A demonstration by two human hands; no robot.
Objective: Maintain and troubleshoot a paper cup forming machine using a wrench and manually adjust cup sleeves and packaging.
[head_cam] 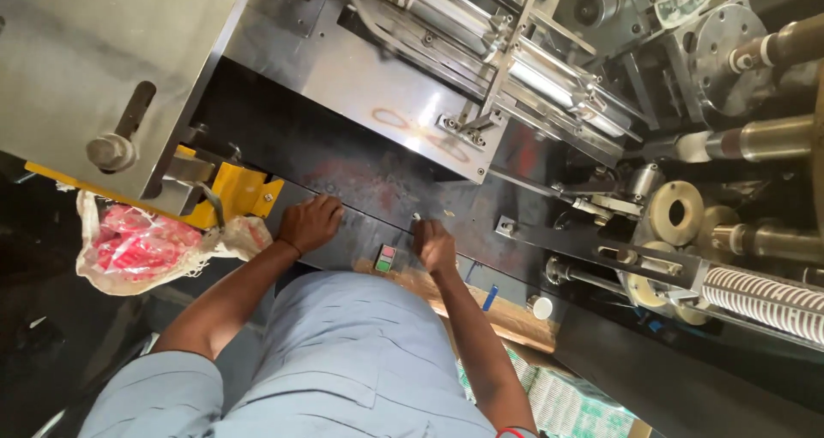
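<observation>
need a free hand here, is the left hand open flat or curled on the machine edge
Curled. The left hand rests knuckles-up on the dark machine ledge, fingers bent under, not spread. Whether it grips anything beneath cannot be told.

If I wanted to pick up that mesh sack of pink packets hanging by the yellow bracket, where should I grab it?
Probably at the bunched neck of the mesh sack, beside the yellow bracket, coming from the side where the left hand rests. The mesh gathers narrow there, while the bulging belly of pink packets looks too wide and slack to close a hand around.

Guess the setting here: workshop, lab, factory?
Likely a factory packaging line: a steel machine bed, rollers and a printed film web. Both hands rest on the machine's dark edge.
</observation>
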